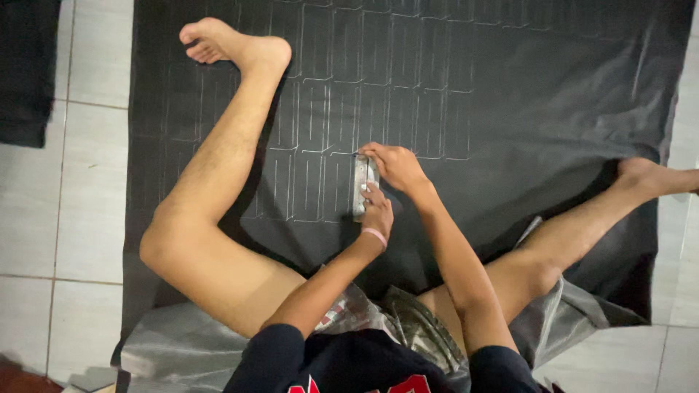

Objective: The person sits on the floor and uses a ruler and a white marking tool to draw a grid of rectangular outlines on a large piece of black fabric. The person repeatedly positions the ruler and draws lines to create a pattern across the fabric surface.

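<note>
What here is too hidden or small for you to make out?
Head view:
- Marking tool: hidden inside the right hand.
- Template: lower end covered by the left hand.
- Black sheet: top cut off by the frame; near part hidden under the legs.
- Drawn outlines: too faint to count.

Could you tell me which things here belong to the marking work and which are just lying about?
In use:
- grey template block, pressed by left hand
- right hand at its top end
- black sheet with outlined rectangles

Lying about:
- dark cloth on the tiles
- crumpled grey plastic
</note>
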